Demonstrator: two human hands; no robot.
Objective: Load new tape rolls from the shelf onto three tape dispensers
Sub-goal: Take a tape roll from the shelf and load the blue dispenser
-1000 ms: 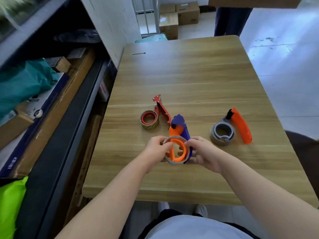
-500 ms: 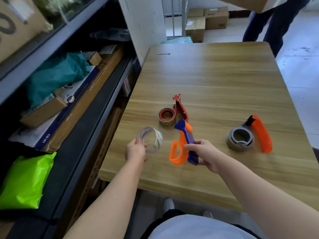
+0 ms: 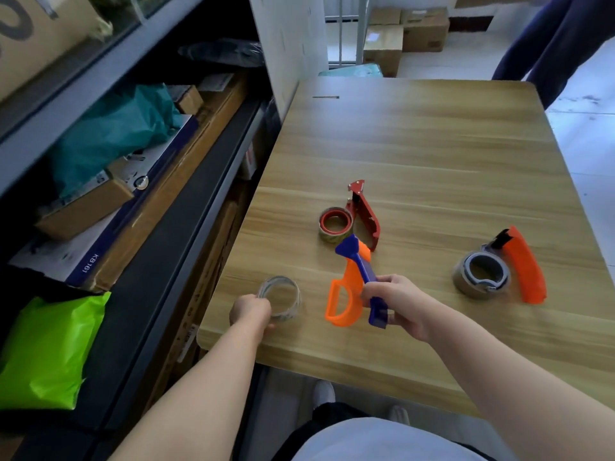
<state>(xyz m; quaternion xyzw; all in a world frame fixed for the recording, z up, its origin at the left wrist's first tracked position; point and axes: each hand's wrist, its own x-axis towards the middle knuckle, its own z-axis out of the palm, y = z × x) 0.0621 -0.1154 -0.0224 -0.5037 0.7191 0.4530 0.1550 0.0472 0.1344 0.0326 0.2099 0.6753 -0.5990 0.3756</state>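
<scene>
Wooden table (image 3: 432, 144); our left hand (image 3: 251, 311) curls round the near-empty core (image 3: 293, 307), right hand (image 3: 396, 299) pinches the dispenser (image 3: 346, 294); we should set the core well aside first.

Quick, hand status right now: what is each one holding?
Left hand: grips the clear tape ring at its near rim.
Right hand: grips the orange-and-blue dispenser by its blue handle.

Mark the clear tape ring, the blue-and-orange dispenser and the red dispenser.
clear tape ring (image 3: 297, 299): head view, on its right-hand wall.
blue-and-orange dispenser (image 3: 351, 277): head view, on the orange body above the loop.
red dispenser (image 3: 364, 212): head view, on its flat side plate.
</scene>
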